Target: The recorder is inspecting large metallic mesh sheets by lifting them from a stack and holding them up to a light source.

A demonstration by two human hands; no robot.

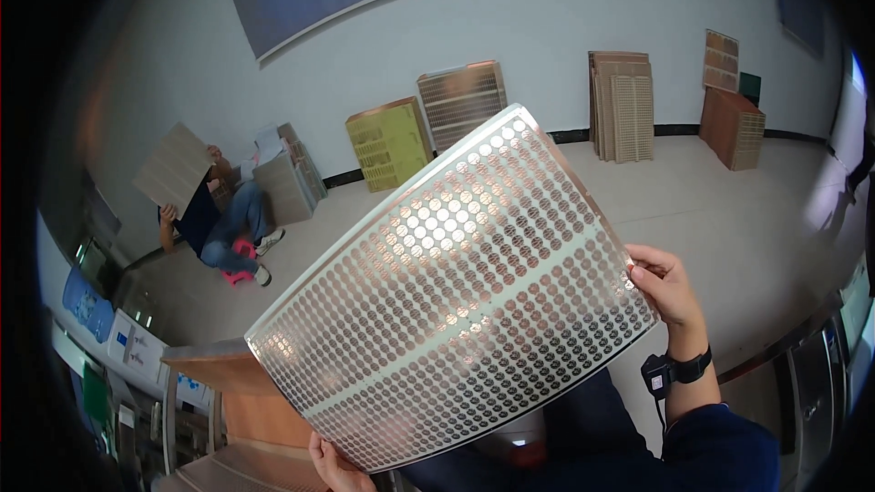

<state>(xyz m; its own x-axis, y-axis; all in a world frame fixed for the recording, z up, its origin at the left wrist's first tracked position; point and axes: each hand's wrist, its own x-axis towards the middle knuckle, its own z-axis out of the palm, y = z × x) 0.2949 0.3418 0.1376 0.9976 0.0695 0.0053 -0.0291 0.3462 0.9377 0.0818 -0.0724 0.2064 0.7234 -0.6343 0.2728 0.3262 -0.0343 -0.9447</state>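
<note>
While both hands grip it, a large silvery panel of copper-coloured round pads [456, 296] tilts up.
Left hand [335, 465] pinches the bottom edge, right hand [663, 284] the side (yellow board [390, 142] against the wall).

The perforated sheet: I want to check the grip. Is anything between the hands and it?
Nothing visible. The right hand grips the perforated sheet at its right edge, the left hand its lower edge, both bare.
</note>
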